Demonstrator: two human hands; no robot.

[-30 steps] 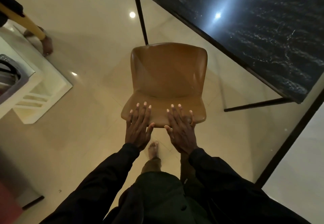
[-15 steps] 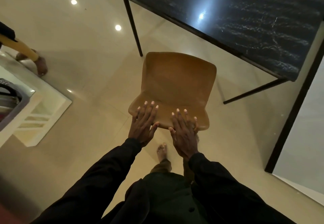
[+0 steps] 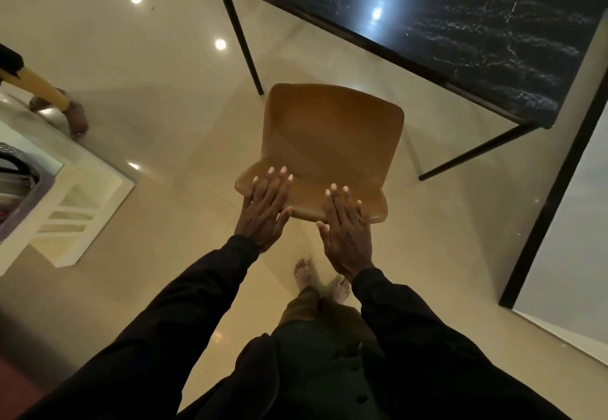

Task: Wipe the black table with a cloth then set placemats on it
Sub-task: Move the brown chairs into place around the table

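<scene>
The black marble-patterned table point(image 3: 460, 25) fills the upper right, standing on thin black legs. A tan moulded chair point(image 3: 332, 136) stands on the floor in front of its near edge. My left hand point(image 3: 263, 209) lies flat on the top of the chair's backrest, fingers straight, thumb under the rim. My right hand point(image 3: 345, 232) rests beside it on the same backrest edge, fingers straight as well. No cloth or placemat shows anywhere in view.
Glossy beige floor tiles point(image 3: 148, 58) spread to the left. A white shelf unit point(image 3: 75, 196) with a dark basket point(image 3: 19, 183) stands at the left edge. Another person's foot point(image 3: 75, 117) is at far left. A dark post point(image 3: 552, 196) runs down the right.
The chair with both hands on its backrest has shifted toward the table, and more of the tabletop's left corner and leg has come into view. My bare feet now show below.
</scene>
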